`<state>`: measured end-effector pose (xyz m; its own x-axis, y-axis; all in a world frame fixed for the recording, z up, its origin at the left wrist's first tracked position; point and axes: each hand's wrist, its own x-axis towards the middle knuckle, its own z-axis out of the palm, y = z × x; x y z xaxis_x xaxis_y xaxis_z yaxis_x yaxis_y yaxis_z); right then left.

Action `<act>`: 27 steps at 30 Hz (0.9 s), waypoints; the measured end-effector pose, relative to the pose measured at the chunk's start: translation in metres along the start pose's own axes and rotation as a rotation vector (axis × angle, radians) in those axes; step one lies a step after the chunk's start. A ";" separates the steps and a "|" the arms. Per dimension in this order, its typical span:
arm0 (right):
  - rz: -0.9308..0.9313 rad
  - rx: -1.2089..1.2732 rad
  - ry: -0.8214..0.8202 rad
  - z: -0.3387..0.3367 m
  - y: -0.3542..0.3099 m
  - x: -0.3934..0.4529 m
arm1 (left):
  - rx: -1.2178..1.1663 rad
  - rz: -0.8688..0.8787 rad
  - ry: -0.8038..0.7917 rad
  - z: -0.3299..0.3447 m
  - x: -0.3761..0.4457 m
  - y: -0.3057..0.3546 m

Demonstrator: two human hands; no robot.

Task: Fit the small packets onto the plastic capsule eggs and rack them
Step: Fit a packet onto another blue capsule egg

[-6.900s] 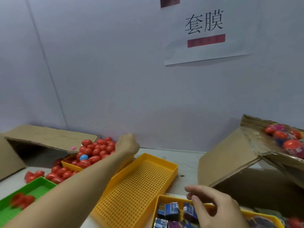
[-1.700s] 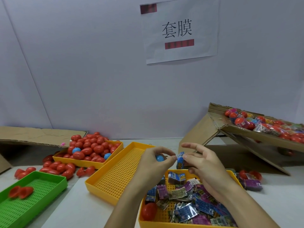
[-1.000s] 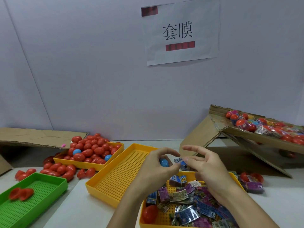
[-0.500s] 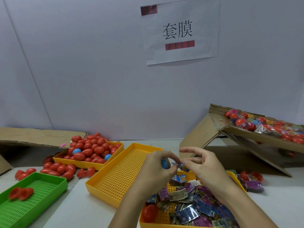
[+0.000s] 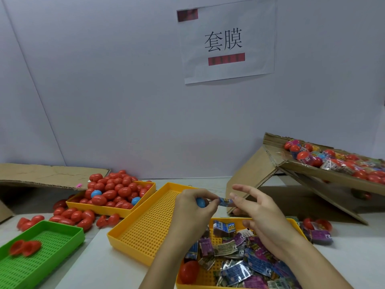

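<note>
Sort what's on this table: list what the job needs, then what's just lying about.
Needed: blue egg in left hand; packet pinched by right hand; packet tray; egg tray; cardboard rack.
Lying about: green tray; wall sign.

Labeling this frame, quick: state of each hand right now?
Left hand: fingers curled round the blue capsule egg, holding it.
Right hand: fingers pinching the small blue packet at its end; other fingers spread.
</note>
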<state>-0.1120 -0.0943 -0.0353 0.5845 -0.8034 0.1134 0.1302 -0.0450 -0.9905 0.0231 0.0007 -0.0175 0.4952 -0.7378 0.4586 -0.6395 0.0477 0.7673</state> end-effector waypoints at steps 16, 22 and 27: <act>-0.039 0.003 -0.036 -0.004 -0.002 0.000 | -0.204 -0.112 -0.045 0.000 -0.001 0.002; 0.002 -0.037 -0.009 -0.002 0.000 0.003 | -0.141 0.005 -0.009 0.004 -0.002 0.003; 0.065 -0.014 0.003 -0.001 -0.002 0.003 | -0.114 0.043 -0.004 0.005 -0.002 0.001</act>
<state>-0.1116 -0.0969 -0.0336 0.5887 -0.8069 0.0484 0.0805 -0.0010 -0.9968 0.0182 -0.0012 -0.0203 0.4660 -0.7362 0.4908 -0.5891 0.1557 0.7929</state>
